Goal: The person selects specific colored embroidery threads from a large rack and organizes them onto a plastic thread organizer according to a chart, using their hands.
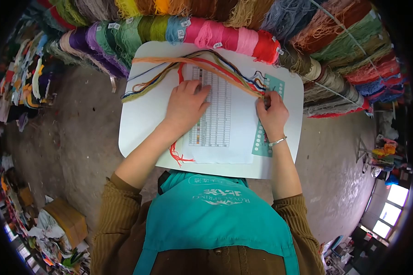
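My left hand (186,106) lies on a printed chart (218,114), thumb and fingers apart. A red thread skein (175,151) passes beneath this hand, and its loose end hangs below the wrist. My right hand (273,113) is closed in a pinch over a green punched card (261,142) with rows of white holes. Threads run to its fingertips, though the exact pinch point is hidden. From there a bundle of embroidery threads (234,77), orange, red, dark blue and olive, arches leftward across the top of a white board (142,123).
Rolls of coloured thread (206,34) with small white labels line the board's far side. More hanks (344,41) hang at right and at left. A cardboard box (65,222) stands on the grey floor (85,151) at lower left. My teal apron (220,215) touches the near side.
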